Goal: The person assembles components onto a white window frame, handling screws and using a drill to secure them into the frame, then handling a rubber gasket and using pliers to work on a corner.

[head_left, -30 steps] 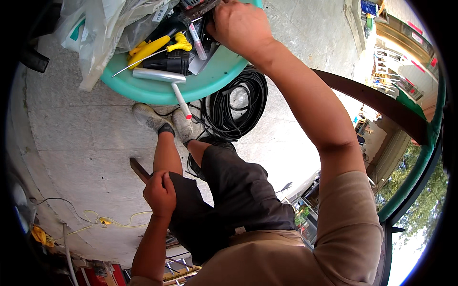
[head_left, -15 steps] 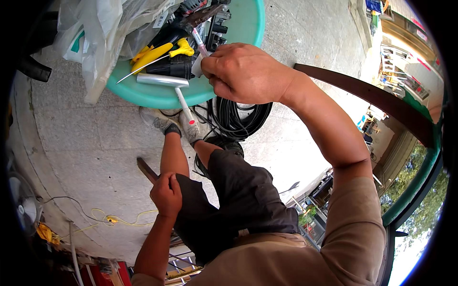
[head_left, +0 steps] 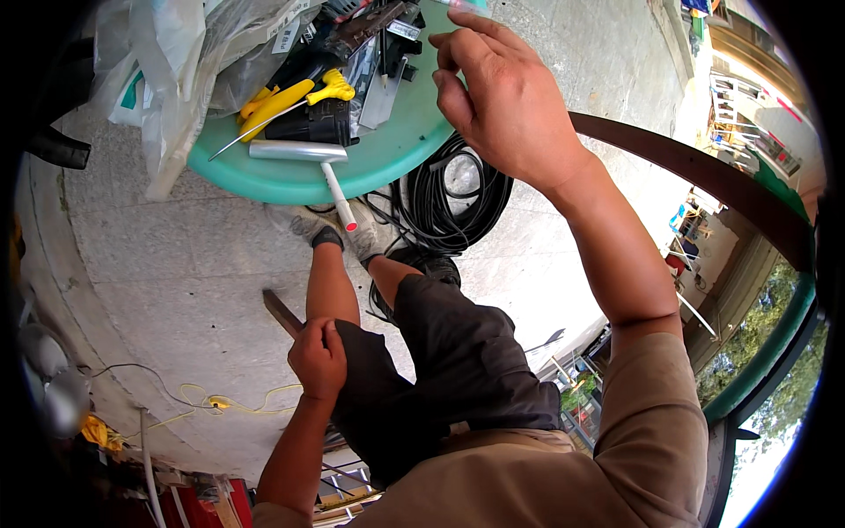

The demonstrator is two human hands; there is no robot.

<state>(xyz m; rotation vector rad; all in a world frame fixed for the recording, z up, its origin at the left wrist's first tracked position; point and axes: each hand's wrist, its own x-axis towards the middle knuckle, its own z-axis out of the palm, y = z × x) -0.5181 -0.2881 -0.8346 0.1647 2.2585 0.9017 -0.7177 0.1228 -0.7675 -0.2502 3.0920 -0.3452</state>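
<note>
Nearest you, your left hand (head_left: 319, 356) is closed around a flat dark bar (head_left: 282, 311), well short of the green tub (head_left: 387, 157); your right hand (head_left: 502, 97) hovers at the tub's right rim, fingers loosely curled, pinching a small object at the tips, too small to identify; inside the tub lie a white-handled hammer (head_left: 308, 158) and yellow tools (head_left: 286, 99); a black cable coil (head_left: 453, 198) lies just beyond the tub's near edge.

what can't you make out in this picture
Head view:
- Right hand: fingertips reach the top edge; whether they pinch anything is unclear.
- Left hand: fist hides most of the dark flat bar.
- Green basin: far side cut off; clear plastic bags cover tools.
</note>
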